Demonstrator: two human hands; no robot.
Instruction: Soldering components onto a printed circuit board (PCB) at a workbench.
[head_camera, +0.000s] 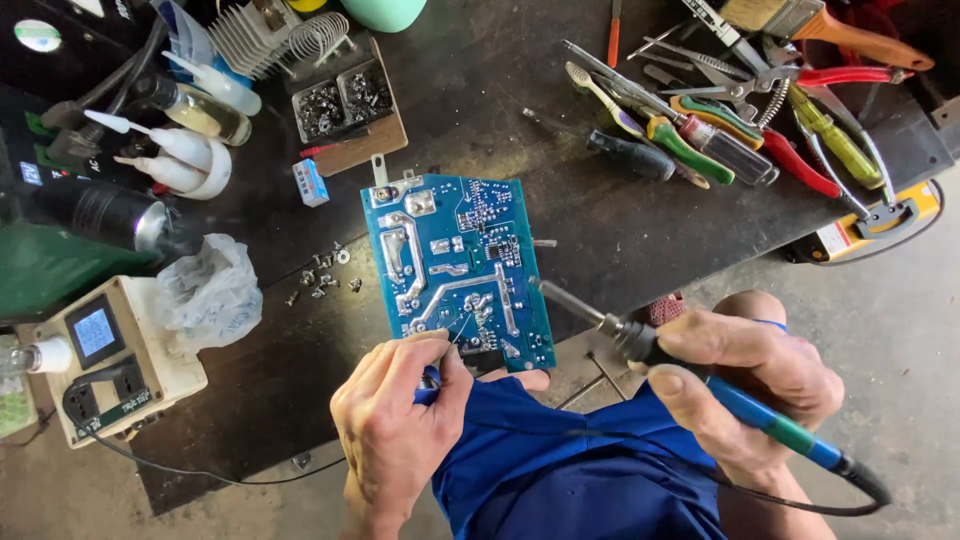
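Blue circuit board (458, 270) lies flat in the middle of the dark workbench (600, 220), its near edge by the person's lap. Far to the left of the board sits a cream power box (115, 360) with a small screen, and a crumpled plastic bag (210, 290) rests closer in. Little loose screws (322, 278) lie just left of the board. At the board's near edge, the left hand (400, 420) pinches something thin between thumb and fingers, too small to tell what, touching the board. Just right of the board, the right hand (755, 375) is wrapped tight around a blue soldering iron (700, 385), whose metal tip points at the board's right edge. Far up to the right of the board lies a pile of screwdrivers and pliers (740, 110).
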